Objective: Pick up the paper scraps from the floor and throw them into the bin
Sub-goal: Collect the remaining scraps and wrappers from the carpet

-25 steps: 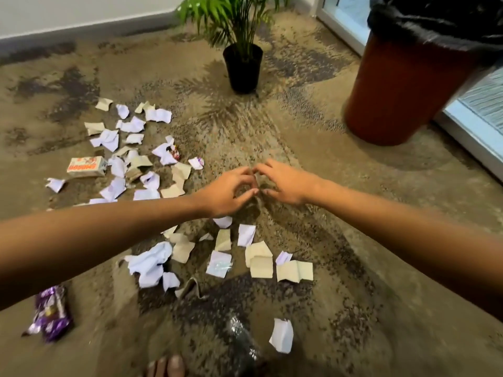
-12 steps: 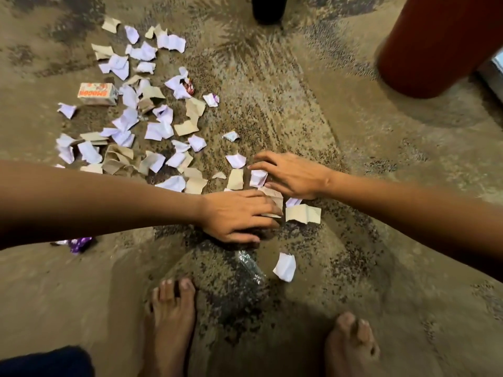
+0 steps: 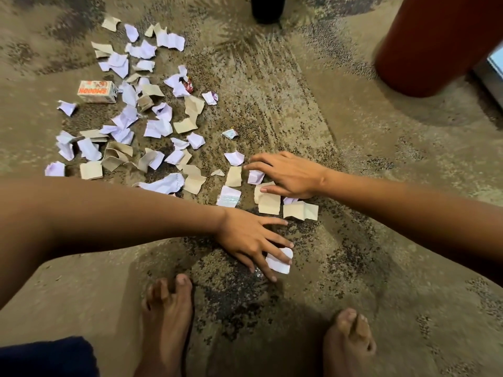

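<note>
The left hand (image 3: 246, 240) lies on the floor (image 3: 381, 186), fingers spread wide, tips touching a white scrap (image 3: 279, 261). The right hand (image 3: 288, 174) rests fingers-wide over tan and white scraps (image 3: 268, 202). The red bin (image 3: 435, 44) stands well apart, top right.

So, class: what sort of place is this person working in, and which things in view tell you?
Probably an indoor carpeted room, perhaps an office or lobby: patterned carpet, a large red-brown bin and a black plant pot.
</note>
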Motion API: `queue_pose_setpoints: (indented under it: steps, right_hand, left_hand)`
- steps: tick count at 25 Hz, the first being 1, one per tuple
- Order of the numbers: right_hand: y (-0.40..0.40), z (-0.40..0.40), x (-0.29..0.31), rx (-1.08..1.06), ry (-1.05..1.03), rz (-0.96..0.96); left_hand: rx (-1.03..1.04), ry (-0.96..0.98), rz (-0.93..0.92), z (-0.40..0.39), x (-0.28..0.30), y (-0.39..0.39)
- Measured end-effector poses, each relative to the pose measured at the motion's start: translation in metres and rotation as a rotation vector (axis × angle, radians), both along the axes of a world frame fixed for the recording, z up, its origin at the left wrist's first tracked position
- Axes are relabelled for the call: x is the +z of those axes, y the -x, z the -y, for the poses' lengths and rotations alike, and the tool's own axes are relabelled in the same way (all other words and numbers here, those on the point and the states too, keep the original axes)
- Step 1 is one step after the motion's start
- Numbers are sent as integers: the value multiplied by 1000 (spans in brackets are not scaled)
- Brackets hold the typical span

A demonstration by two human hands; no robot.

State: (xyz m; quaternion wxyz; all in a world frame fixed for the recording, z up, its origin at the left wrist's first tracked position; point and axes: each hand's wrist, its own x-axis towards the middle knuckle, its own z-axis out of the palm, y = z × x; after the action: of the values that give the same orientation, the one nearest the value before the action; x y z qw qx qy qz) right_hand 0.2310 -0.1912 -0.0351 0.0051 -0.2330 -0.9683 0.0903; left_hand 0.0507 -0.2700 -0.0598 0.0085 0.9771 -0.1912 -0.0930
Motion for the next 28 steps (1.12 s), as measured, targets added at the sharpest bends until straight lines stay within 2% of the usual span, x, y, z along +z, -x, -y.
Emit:
queue_pose_setpoints:
  steps: [6,13,17,20,22,25,28]
  right_hand:
    - [-7,-7,1,42,-46,60]
    - [-12,-19,8,-2,-32,37]
    - [-26,-12,10,-99,-90,-14]
    - [-38,5,-1,-60,-100,5]
    - [-41,20,-8,-57,-121,15]
    - [-38,36,-14,-96,-114,61]
    - [-35,41,-22,82,-123,36]
  left_hand:
    - [28,-117,114,-19,11,4]
    - [31,-202,91,-66,38,23]
    - [176,-214,18,-99,41,29]
    - [334,-204,-140,-121,38,35]
    - [465,-165,-174,-133,40,36]
    - [580,-130,-193,-150,48,36]
    - [734,-57,-80,-166,59,34]
